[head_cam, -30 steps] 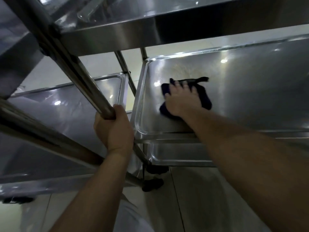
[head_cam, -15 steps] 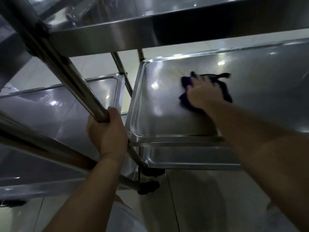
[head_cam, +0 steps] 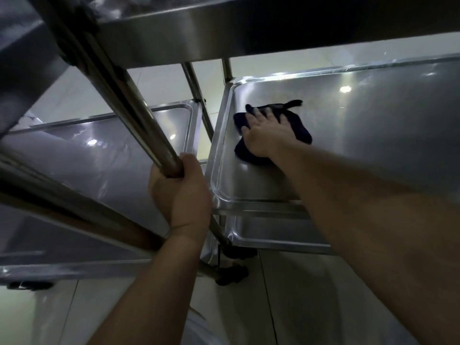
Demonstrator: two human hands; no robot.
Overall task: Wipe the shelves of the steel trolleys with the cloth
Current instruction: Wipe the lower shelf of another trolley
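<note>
Right hand (head_cam: 267, 135): flat, pressing cloth (head_cam: 301, 128) on shelf (head_cam: 373, 150); overlap strokes into corners. Left hand (head_cam: 183, 192): grip clamped on post (head_cam: 139, 115).

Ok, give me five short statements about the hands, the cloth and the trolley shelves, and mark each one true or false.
1. The right hand presses a dark cloth flat on the middle shelf. True.
2. The left hand lies flat on a shelf. False: it grips a steel upright tube.
3. The cloth is white. False: it is dark, near navy or black.
4. The cloth lies near the left end of the shelf. True.
5. A bottle stands on the shelf beside the cloth. False: only the cloth and hand are on the part of the shelf that shows.
</note>
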